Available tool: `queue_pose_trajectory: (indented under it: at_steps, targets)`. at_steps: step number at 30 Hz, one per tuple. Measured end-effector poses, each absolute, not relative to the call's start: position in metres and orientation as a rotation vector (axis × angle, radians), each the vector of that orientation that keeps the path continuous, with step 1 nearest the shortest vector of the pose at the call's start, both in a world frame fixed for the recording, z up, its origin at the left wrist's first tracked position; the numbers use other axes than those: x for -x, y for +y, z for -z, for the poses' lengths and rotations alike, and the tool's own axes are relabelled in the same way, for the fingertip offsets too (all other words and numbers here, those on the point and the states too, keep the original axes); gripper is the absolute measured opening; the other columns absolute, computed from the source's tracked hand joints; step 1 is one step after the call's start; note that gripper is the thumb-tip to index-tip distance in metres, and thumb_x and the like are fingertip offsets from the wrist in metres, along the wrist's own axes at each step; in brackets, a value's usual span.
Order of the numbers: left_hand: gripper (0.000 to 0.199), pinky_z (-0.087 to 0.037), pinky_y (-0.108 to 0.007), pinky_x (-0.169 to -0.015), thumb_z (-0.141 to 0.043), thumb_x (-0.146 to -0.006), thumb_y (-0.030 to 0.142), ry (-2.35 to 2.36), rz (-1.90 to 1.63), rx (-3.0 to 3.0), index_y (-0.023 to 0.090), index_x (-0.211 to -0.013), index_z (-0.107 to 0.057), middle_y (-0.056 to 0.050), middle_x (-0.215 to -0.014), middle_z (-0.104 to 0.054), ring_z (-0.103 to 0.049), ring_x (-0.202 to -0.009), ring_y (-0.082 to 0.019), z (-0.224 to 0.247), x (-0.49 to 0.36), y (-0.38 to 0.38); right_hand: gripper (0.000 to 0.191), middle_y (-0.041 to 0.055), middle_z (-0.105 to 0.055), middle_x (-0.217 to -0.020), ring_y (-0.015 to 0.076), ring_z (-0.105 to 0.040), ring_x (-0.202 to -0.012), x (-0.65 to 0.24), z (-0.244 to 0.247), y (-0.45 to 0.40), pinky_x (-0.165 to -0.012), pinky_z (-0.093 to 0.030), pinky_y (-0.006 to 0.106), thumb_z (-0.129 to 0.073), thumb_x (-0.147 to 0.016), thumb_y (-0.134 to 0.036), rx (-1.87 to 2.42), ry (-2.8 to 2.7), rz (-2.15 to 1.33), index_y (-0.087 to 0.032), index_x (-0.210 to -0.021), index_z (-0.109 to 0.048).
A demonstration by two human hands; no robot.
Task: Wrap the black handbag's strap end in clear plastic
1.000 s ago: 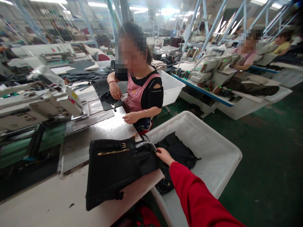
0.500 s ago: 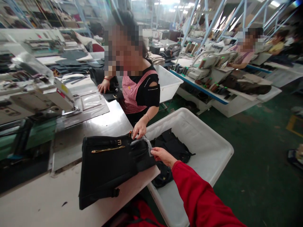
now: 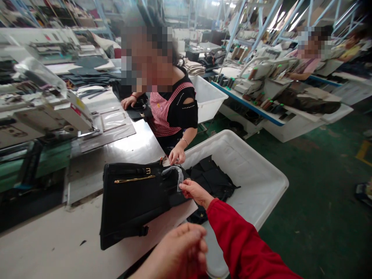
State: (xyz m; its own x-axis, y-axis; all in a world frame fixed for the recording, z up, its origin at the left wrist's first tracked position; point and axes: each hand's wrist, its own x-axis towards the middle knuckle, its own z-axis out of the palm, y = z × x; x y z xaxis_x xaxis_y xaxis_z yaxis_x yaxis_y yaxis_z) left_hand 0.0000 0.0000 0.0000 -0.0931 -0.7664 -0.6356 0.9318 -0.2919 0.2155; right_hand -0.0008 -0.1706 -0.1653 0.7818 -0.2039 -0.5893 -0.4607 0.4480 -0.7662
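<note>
A black bag (image 3: 132, 203) lies on the table, with a gold zipper (image 3: 135, 179) and a small buckle on its upper face. Its curved handle (image 3: 179, 180) is wrapped in clear plastic. My right hand (image 3: 195, 190), in a red sleeve, pinches the near end of this handle between thumb and fingers. Low in the view, my left hand (image 3: 181, 248) hangs in front of the table edge, apart from the bag. Its fingers are loosely bent and slightly blurred, with nothing seen in them. A co-worker's hand (image 3: 176, 155) is at the far side of the handle.
A white bin (image 3: 255, 174) holding black bags (image 3: 213, 178) stands right of the table corner. A co-worker in a checked apron (image 3: 167, 106) sits across the table. At left is a sewing machine (image 3: 52, 112). The pale table (image 3: 58, 232) extends toward me.
My left hand has come into view from below. My right hand has shifted slightly left with the handle, which now curves higher off the bag. The co-worker's hand has moved slightly right.
</note>
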Motion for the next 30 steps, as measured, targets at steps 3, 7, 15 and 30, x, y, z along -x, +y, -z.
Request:
queue_pose_trajectory:
  at_steps: [3, 7, 15, 30]
  targets:
    - [0.009, -0.041, -0.014, -0.052, -0.055, -0.084, 0.019, 0.46, 1.312, -1.242, 0.012, -0.087, -0.05, -0.002, -0.074, -0.056, -0.05, -0.052, -0.004, 0.055, -0.025, -0.01, 0.038, -0.0042, -0.047, -0.058, 0.0048, -0.04, -0.047, 0.0, 0.166, -0.16, -0.047, -0.03, 0.019, -0.065, -0.064, -0.045, 1.075, 0.68, -0.16, -0.015, -0.075, -0.045]
    - [0.013, -0.041, -0.014, -0.051, -0.054, -0.085, 0.02, 0.412, 1.212, -1.348, 0.01, -0.092, -0.051, -0.006, -0.085, -0.059, -0.052, -0.056, -0.005, 0.101, -0.051, -0.014, 0.042, -0.0039, -0.048, -0.059, 0.0049, -0.041, -0.047, -0.002, 0.168, -0.147, -0.048, -0.031, 0.019, -0.068, -0.061, -0.047, 1.016, 0.663, -0.138, -0.014, -0.075, -0.045]
    - [0.005, -0.043, -0.013, -0.048, -0.05, -0.085, 0.01, 0.452, 1.228, -1.298, 0.007, -0.085, -0.053, -0.007, -0.078, -0.059, -0.053, -0.055, -0.005, 0.114, -0.057, -0.022, 0.049, -0.0031, -0.049, -0.056, 0.0068, -0.045, -0.047, -0.004, 0.174, -0.134, -0.048, -0.033, 0.021, -0.071, -0.056, -0.052, 0.931, 0.671, -0.092, -0.014, -0.07, -0.045]
    - [0.01, -0.049, -0.018, -0.05, -0.052, -0.08, 0.005, 0.574, 1.208, -1.246, 0.01, -0.072, -0.052, -0.006, -0.071, -0.061, -0.057, -0.052, -0.009, 0.122, -0.066, -0.013, 0.05, -0.0059, -0.04, -0.054, 0.0043, -0.036, -0.047, -0.03, 0.187, -0.133, -0.045, -0.031, 0.018, -0.074, -0.051, -0.05, 0.792, 0.834, 0.132, -0.015, -0.071, -0.045]
